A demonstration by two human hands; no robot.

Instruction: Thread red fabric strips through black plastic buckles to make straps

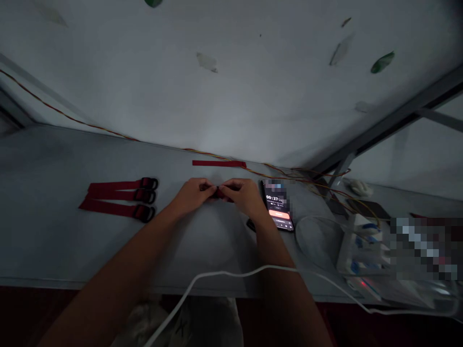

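Close together above the grey table (202, 246), my left hand (195, 193) and my right hand (243, 193) both pinch a small piece of red strap (220, 192) with a dark part on it. Fingers cover most of this piece, so its full shape is hidden. Left of my hands lie several red straps (115, 195) side by side, each with black buckle rings (145, 195) at its right end. A single flat red strap (219, 164) lies beyond my fingers, near the wall.
Right of my right hand is a lit phone (278, 205) showing a timer. A dark object (251, 224) peeks out under my right wrist. Twisted wires (97, 128) run along the wall. A white cable (231, 274) crosses over my right forearm. White equipment (361, 255) stands at right.
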